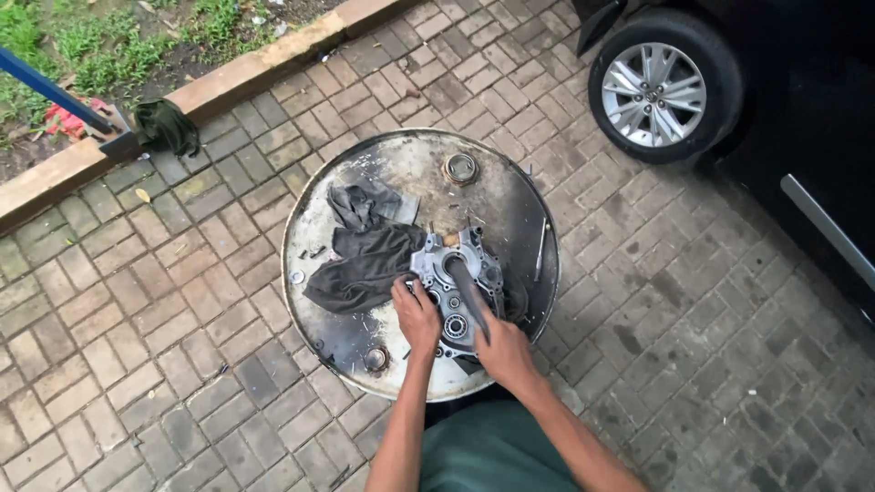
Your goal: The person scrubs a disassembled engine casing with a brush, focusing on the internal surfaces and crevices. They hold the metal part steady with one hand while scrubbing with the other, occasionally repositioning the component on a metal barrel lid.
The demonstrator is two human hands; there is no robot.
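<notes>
1. Grey herringbone brick paving [182, 301] surrounds a round, rusty steel drum top [510, 210] that serves as the surface; its rim leaves bare metal on the far and right sides.
2. On this surface lies a grey cast-metal engine cover with round bearing holes [456, 282], directly under both hands.
3. Left hand [416, 314] presses on the cover's near-left edge, fingers [401, 290] spread flat.
4. Right hand [504, 351] grips a dark metal bar tool [469, 296], fingers wrapped around its near end; the tip reaches past the fingers into the cover's large hole.
5. Just left of the fingers, a crumpled dark grey rag [365, 260] crowds the cover's left side.
6. Beyond the fingers sits a round bung cap [460, 168]; a second cap [375, 358] lies near the left wrist.
7. A thin metal rod [540, 248] lies to the right.
8. Far right stands a black car with a silver alloy wheel [658, 93].
</notes>
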